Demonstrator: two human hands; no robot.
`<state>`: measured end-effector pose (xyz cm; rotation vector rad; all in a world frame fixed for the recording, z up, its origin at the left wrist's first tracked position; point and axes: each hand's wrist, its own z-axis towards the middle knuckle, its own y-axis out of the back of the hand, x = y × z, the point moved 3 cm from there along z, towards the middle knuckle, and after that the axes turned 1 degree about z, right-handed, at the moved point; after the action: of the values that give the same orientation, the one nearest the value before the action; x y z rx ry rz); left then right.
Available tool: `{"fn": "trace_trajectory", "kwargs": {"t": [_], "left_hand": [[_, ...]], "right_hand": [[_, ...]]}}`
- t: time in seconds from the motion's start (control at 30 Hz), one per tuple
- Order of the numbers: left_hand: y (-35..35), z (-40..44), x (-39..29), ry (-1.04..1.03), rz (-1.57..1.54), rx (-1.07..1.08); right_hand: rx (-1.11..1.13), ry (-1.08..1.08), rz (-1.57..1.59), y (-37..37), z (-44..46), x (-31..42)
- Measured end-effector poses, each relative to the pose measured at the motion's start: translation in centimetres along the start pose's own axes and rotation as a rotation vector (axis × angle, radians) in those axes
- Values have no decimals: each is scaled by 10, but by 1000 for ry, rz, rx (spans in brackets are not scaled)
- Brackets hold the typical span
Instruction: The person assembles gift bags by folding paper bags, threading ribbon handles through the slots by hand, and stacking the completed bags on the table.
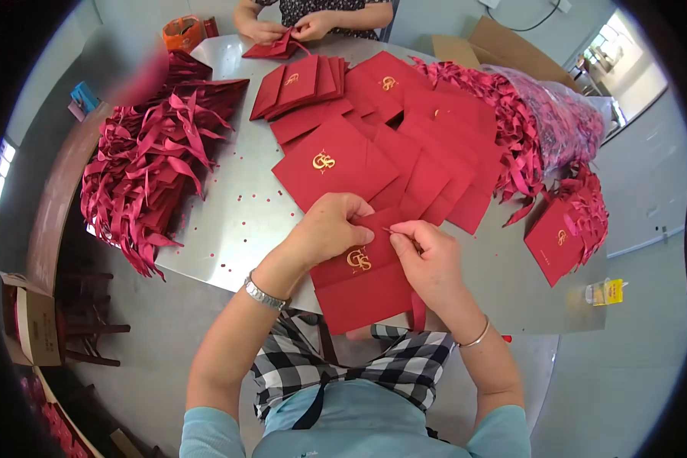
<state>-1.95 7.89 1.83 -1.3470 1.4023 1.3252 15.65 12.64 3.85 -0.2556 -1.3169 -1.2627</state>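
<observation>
A red paper gift bag with a gold emblem lies flat at the table's near edge, its lower part over my lap. My left hand, with a watch on the wrist, grips the bag's upper left part between thumb and fingers. At the upper right edge, my right hand pinches a thin ribbon end between thumb and forefinger. A red ribbon hangs below that hand, beside the bag. Just beyond my hands, another red bag with the same emblem rests on overlapping flat red bags.
At the left is a heap of ribboned red bags. Loose ribbons and a clear plastic sack lie at the right, near a ribboned bag stack. Across the metal table, another person's hands hold a red bag.
</observation>
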Motion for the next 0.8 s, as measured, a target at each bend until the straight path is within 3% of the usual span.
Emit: {"fn": "trace_trajectory", "kwargs": {"t": [0.07, 0.23, 0.37, 0.57, 0.7, 0.8], "left_hand": [[1, -5, -8, 40, -27, 21], [-3, -7, 1, 157, -385, 130], [-8, -9, 4, 195, -456, 151], [-14, -10, 8, 64, -51, 27], [-12, -15, 7, 126, -186, 21], [-9, -13, 13, 170, -253, 43]], "right_hand": [[-53, 245, -203, -2, 1, 10], [-39, 272, -296, -3, 0, 9], [-34, 310, -392, -7, -2, 7], [32, 257, -598, -15, -2, 14], [42, 249, -524, -13, 0, 11], [42, 144, -257, -12, 2, 3]]}}
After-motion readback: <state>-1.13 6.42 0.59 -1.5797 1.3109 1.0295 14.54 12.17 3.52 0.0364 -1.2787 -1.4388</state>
